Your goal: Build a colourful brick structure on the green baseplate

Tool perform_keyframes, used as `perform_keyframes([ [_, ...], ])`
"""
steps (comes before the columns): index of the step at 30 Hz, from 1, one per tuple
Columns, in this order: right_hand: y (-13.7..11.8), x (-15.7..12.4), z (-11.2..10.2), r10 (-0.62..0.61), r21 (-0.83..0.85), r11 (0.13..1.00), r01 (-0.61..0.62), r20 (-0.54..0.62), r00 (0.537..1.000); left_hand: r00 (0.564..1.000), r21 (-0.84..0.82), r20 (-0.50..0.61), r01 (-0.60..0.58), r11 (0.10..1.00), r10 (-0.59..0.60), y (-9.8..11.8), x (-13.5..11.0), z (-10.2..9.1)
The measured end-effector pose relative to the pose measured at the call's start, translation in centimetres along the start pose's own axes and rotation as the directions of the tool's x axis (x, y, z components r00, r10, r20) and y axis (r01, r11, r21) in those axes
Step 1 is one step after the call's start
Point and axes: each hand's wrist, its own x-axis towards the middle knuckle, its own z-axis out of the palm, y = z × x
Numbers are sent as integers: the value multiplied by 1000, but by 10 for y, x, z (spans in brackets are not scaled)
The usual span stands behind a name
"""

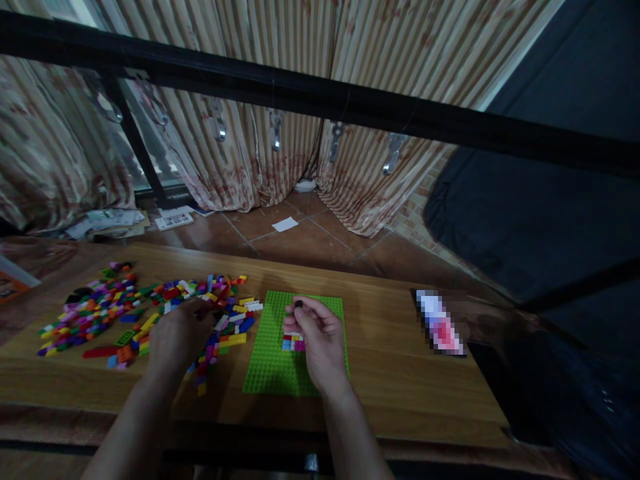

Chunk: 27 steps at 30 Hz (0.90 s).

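A green studded baseplate [270, 360] lies on the wooden table, bearing a small block of colourful bricks [293, 343] near its middle. Over it, my right hand [323, 340] pinches a small black brick [299, 304] between thumb and forefinger, partly covering the built bricks. To the left, my left hand [177, 337] reaches into a spread of loose toy bricks [235, 320]. Its fingers are bent down among the pieces, and dim light and the back of the hand hide whether they grip one.
Another heap of loose bricks [103, 307] covers the table's left part. A blurred-out flat object [440, 323] and a dark slab [493, 377] lie to the right. A black bar [300, 87] with metal clips crosses above, before striped curtains [260, 160].
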Motion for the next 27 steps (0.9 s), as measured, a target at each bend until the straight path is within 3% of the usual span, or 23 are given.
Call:
perform_keyframes([
  [9,-1,-1,-3,45,-24,999,-44,15,999,998,-41,67,-12,999,14,5,-5,-9],
  [14,2,-1,-4,65,-50,997,-63,44,997,999,-108,-33,-44,993,41,2,-4,-5],
  [17,4,-1,-4,66,-72,996,-61,59,996,995,-267,-104,-33,963,5,4,-3,5],
  [19,5,-1,-3,75,-90,994,-69,63,995,993,-501,-116,-62,863,3,11,-7,14],
  [22,6,0,-2,100,-127,988,-90,75,992,993,-846,-87,-113,521,74,28,-19,24],
  [24,6,-1,0,109,-155,983,-94,94,990,983,-927,-81,-135,351,163,41,-30,29],
  [27,8,-2,3,111,-188,978,-86,131,985,956,-935,-113,-194,295,271,55,-41,33],
])
